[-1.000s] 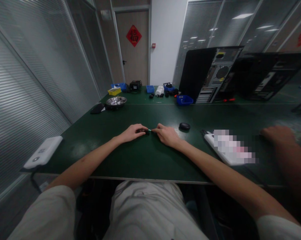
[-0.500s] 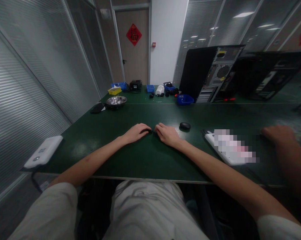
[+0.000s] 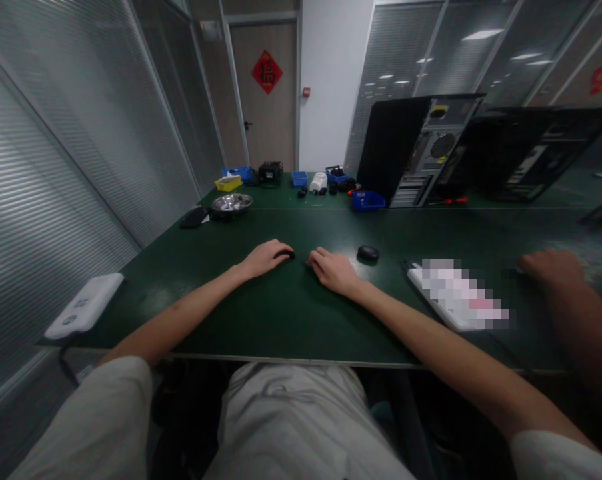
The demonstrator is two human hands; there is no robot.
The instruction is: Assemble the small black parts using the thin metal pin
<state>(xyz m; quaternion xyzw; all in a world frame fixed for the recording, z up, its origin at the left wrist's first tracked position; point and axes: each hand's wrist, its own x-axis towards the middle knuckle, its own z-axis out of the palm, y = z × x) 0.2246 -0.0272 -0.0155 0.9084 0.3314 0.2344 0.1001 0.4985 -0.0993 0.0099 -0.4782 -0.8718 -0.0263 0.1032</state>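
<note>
My left hand (image 3: 265,258) is closed on a small black rounded piece (image 3: 285,254), mostly covered by the fingers, just above the green table (image 3: 261,320). To its right, my right hand (image 3: 333,268) has its fingers curled in a pinch. A thin dark tip (image 3: 307,264) pokes out at these fingertips; its kind is too small to make out. A gap separates the two hands. Beyond the right hand, a glossy black oval object (image 3: 369,253), shaped like a computer mouse, lies on the table.
A white power bank-like box (image 3: 85,305) lies at left, a blurred-out white item (image 3: 445,307) at right. Another person's hand (image 3: 555,268) rests farther right. At the back stand a metal bowl (image 3: 231,204), a blue bin (image 3: 367,201) and a computer tower (image 3: 395,147).
My left hand has drawn left and slightly away from me with the black piece, widening the gap to my right hand. The right hand has stayed nearly in place.
</note>
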